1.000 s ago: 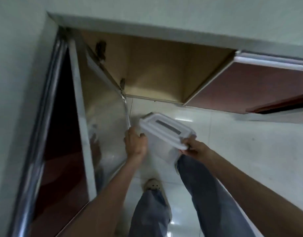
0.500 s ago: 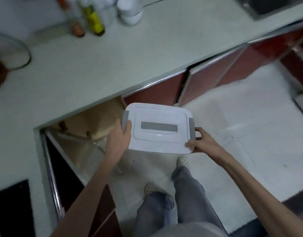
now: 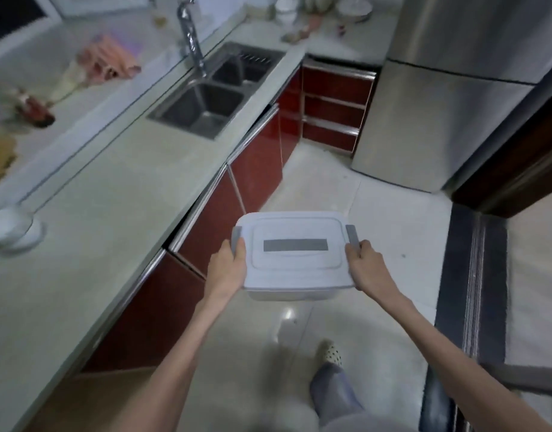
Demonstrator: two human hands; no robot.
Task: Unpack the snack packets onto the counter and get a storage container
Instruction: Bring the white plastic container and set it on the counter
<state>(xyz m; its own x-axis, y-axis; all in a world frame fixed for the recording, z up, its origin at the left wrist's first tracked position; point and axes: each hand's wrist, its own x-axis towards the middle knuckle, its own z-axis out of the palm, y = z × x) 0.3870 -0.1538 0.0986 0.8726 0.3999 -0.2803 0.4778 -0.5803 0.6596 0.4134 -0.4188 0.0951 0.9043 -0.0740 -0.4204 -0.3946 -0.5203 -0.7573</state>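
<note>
A white lidded container (image 3: 293,255) with grey side clips is held level in the air over the floor (image 3: 377,213), the left hand (image 3: 227,265) gripping its left edge with the thumb on top and the right hand (image 3: 365,265) gripping its right edge the same way. Just left of the hands runs a pale counter (image 3: 119,194) over red cabinets (image 3: 256,169); further ahead and left lies a steel sink (image 3: 203,104) with a tap (image 3: 190,35). Ahead and right of the grip stands a steel fridge (image 3: 440,104), and a dark mat (image 3: 474,275) lies to the right.
</note>
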